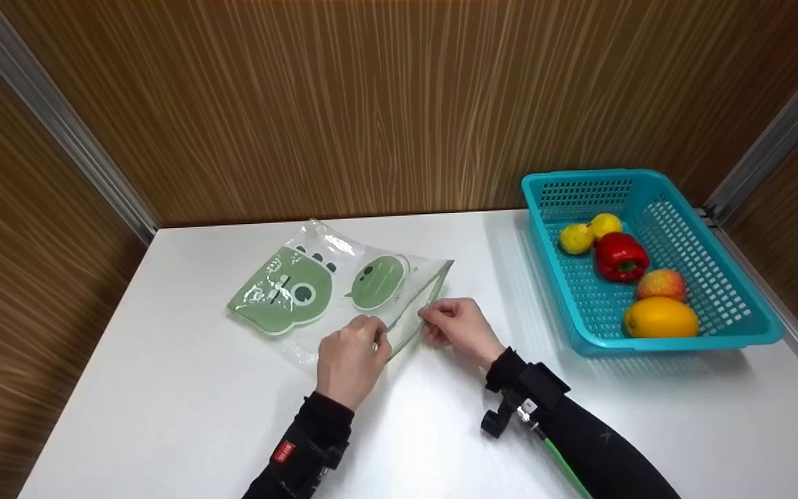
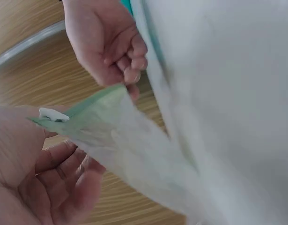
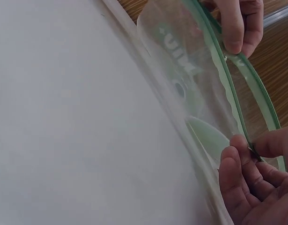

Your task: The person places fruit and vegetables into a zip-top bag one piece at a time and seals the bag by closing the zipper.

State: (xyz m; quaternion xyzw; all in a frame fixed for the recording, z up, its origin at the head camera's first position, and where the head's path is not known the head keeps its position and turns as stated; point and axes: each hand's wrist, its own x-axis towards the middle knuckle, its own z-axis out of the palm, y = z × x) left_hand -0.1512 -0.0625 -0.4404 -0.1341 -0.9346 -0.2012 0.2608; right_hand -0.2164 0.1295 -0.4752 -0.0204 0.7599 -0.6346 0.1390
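Two bare hands are holding a clear plastic bag (image 1: 340, 284) by its mouth, above the white table (image 1: 163, 388).
From where I stand, the bag lies to the left of the turquoise basket (image 1: 676, 343), well apart from it, with green cartoon pictures printed on it; the left hand (image 1: 352, 357) has its fingers bent and grips the green edge, close to a small white slider (image 2: 54, 115), while the right hand (image 1: 461, 327) pinches the same green edging farther along, thumb against fingers, and between them the two edges stand apart in a gap; inside the basket rest two yellow fruits (image 1: 576, 238), a red pepper (image 1: 621, 256), a reddish fruit (image 1: 661, 285) and a larger orange-yellow fruit (image 1: 661, 317).
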